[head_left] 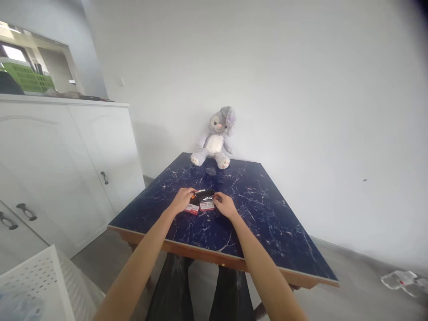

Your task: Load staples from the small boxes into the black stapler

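Observation:
Both hands work over the middle of a dark blue marbled table. A black tool that looks like a stapler (205,193), with a silvery strip along it, lies across between them. My left hand (182,200) is closed around its left end, where a small orange spot shows. The fingers of my right hand (224,204) pinch at its right end. Just below the tool are two small red-and-white boxes: one box (193,208) by my left fingers, the other box (207,206) between the hands. My fingertips are partly hidden.
A grey plush rabbit (216,140) sits against the wall on the table's (267,232) far edge, with a small dark object (210,171) before it. White cabinets (63,165) stand left. A white perforated bin (56,276) is lower left; clear plastic items (397,280) lie on the floor at right.

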{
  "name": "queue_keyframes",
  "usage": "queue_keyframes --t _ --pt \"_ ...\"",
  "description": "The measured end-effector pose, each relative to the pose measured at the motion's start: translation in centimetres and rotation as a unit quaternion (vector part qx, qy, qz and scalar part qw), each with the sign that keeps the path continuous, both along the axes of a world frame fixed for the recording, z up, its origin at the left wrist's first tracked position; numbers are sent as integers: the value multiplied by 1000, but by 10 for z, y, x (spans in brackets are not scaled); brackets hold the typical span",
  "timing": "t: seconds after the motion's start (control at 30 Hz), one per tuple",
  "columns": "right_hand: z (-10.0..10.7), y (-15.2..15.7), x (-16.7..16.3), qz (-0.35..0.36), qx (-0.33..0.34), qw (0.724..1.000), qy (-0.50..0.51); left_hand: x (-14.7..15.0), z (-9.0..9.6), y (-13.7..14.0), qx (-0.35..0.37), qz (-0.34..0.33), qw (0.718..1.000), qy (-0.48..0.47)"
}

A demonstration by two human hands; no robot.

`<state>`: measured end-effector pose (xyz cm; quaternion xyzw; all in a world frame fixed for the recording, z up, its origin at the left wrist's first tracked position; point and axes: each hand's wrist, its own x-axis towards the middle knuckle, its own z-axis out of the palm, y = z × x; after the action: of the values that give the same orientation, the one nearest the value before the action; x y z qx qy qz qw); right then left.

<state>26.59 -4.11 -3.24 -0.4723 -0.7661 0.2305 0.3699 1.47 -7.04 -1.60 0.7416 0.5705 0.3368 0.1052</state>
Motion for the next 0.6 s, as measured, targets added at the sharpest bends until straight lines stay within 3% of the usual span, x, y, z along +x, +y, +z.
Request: queue_keyframes --t 0.33,0.6 --pt "1 -2 -1 15 22 999 -25 1 -5 -1 26 12 999 31" --pt "5 -3 -2 -7 -2 1000 -13 -2 -6 3 18 4 999 35"
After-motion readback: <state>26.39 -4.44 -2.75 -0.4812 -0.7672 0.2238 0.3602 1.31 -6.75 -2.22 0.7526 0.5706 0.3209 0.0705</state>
